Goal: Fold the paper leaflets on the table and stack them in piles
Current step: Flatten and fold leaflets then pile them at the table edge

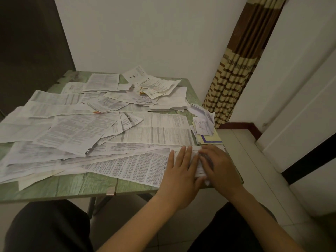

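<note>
Several unfolded printed leaflets (87, 128) lie scattered over the green table (72, 186). At the near right corner a small white folded leaflet (199, 170) lies between my hands. My left hand (181, 166) lies flat with straight fingers beside and partly on it. My right hand (218, 164) presses down on its right side, fingers pointing left and covering most of it. A small pile of folded leaflets (204, 127) sits just beyond, on yellow and purple-edged sheets (209, 139).
A crumpled heap of leaflets (152, 84) sits at the table's far side by the white wall. A striped brown curtain (234, 70) hangs right of the table. My dark-trousered knees (49, 228) are under the near edge. The tiled floor (254, 160) lies to the right.
</note>
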